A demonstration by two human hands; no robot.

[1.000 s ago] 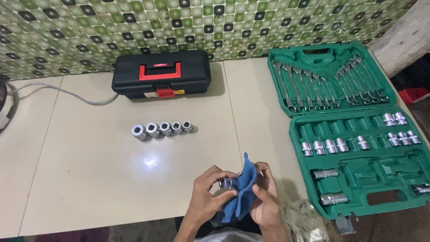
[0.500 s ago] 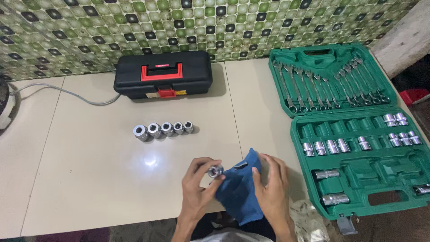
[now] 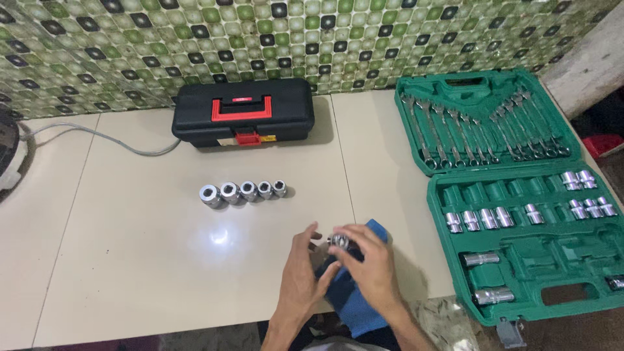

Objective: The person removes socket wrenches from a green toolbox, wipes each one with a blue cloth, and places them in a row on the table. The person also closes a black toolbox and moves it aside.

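Note:
My right hand point(image 3: 370, 266) pinches a small shiny metal socket point(image 3: 339, 242) at its fingertips, just above the table near the front edge. My left hand point(image 3: 300, 276) is right beside it, fingers spread, with the thumb resting on a blue cloth point(image 3: 351, 305). The cloth lies under and between both hands and hangs over the table's front edge. A row of several chrome sockets point(image 3: 244, 192) stands upright on the beige table point(image 3: 130, 260), up and to the left of my hands.
An open green tool case point(image 3: 520, 250) on the right holds wrenches in its lid and sockets in its tray. A shut black toolbox with red handle point(image 3: 244, 114) stands by the tiled wall. A grey cable point(image 3: 97, 136) runs left to a dark round object point(image 3: 6, 156).
The socket has passed from my left hand's fingers to my right hand's fingertips. My left fingers have spread apart, and the cloth has bunched lower between my hands.

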